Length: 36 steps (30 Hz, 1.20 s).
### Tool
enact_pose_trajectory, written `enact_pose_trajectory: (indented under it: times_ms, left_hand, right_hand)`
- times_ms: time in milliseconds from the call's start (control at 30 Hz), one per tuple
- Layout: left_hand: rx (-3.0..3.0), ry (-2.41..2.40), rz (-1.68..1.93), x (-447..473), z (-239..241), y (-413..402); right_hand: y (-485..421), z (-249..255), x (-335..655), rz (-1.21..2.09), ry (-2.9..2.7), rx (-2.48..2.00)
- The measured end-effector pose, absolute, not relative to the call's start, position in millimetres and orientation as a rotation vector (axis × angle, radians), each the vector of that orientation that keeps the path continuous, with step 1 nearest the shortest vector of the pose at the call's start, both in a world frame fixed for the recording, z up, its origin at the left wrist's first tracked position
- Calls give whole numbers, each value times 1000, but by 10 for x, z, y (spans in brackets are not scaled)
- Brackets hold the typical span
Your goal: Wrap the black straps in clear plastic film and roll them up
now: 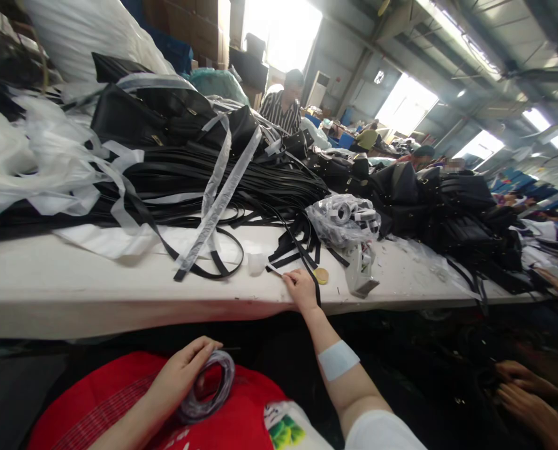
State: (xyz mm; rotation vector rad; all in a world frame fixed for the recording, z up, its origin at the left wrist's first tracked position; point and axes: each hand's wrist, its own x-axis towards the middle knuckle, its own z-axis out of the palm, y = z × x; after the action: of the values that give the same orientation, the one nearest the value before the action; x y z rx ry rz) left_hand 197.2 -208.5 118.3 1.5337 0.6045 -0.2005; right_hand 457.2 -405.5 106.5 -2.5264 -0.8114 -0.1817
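White table (35, 275), heaped black straps (274, 181), clear plastic bag (347, 226)

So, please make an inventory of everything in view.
Table: one, white, centre
Straps: many, black, piled on table
Bags: several, black, behind straps and right
Film: several pieces, whitish, left
Sack: one, white, upper left
Plastic bag: one, clear, beside straps
Tape dispenser: one, pale, table edge
Disc: one, yellow, near dispenser
Co-workers: several, mixed clothing, background and right
Roll: one, greyish, in left hand
Strip: one, white, in right hand
Cloth: one, red, lower left
Left hand: one, over cloth
Right hand: one, over table edge
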Motion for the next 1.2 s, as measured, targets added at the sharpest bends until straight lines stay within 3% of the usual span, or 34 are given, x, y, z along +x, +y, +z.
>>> enact_pose_trajectory:
  times_ms: [600, 1200]
  left_hand:
    - [1553, 630, -198, 1989, 1202, -2115]
    - [1591, 627, -197, 1982, 1236, -2136]
  right_hand:
    - [-4075, 1198, 4743, 162, -659, -2481]
    - [-4021, 1161, 4577, -246, -1005, -2727]
